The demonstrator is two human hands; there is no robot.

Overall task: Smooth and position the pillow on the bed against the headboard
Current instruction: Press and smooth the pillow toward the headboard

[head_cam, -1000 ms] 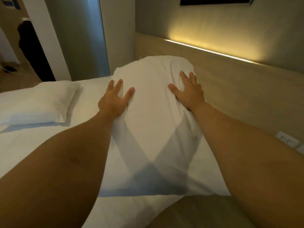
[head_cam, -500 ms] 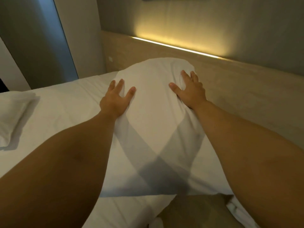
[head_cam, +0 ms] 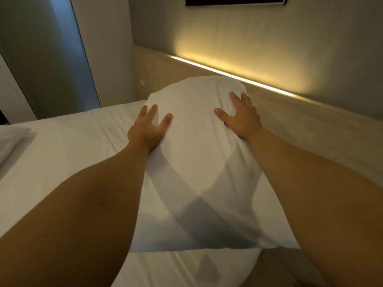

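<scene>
A white pillow (head_cam: 199,162) lies lengthwise on the bed (head_cam: 68,158), its right side along the beige headboard (head_cam: 310,129). My left hand (head_cam: 148,129) presses flat on the pillow's left edge with fingers spread. Flat on the far right part of the pillow, close to the headboard, is my right hand (head_cam: 241,117), fingers apart. Creases fan out around both hands. Neither hand grips the fabric.
A second white pillow (head_cam: 10,141) shows at the left edge of the bed. A lit strip (head_cam: 232,75) runs along the top of the headboard. A picture frame (head_cam: 236,1) hangs on the wall above. A grey wall panel (head_cam: 51,59) stands beyond the bed.
The view has swung to the right, so the second pillow has slid almost out of frame at the left. Both hands stay pressed on the pillow in nearly the same places.
</scene>
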